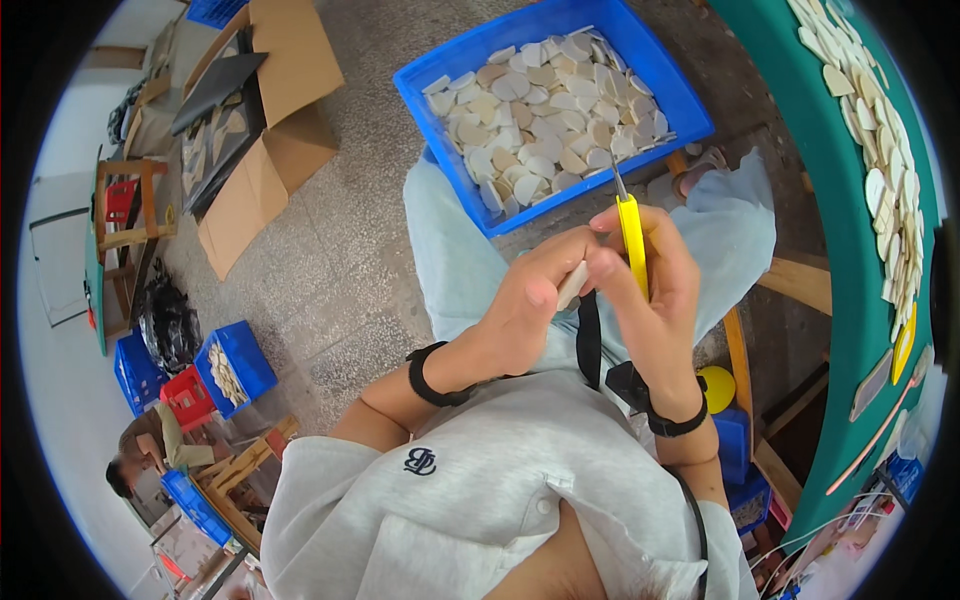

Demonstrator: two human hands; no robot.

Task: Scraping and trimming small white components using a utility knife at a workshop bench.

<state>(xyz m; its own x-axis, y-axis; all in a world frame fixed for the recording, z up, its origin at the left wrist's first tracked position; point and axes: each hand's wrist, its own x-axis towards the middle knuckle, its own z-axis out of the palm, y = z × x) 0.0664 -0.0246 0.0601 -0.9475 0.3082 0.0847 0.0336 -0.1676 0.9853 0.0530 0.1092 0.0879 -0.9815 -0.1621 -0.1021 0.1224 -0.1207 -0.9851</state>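
Note:
My left hand [525, 310] is closed on a small flat off-white piece [572, 287], pinched near its edge in front of my shirt. Close beside it, my right hand [665, 280] grips a yellow utility knife [633, 245]. The knife's thin blade is out and points away from me, toward the blue bin [560, 203]. My right thumb reaches over near the piece, and the two hands almost meet. Many flat, rounded off-white pieces [545, 120] fill the bin, which sits just beyond my hands by my knees.
On my right curves a green table [845, 290] bearing a long pile of similar pieces [880, 170], another yellow knife [904, 345] and a flat grey rectangular block [871, 386]. An open cardboard box [240, 205] stands far left. Beyond are blue crates [245, 360] and a seated person [150, 445].

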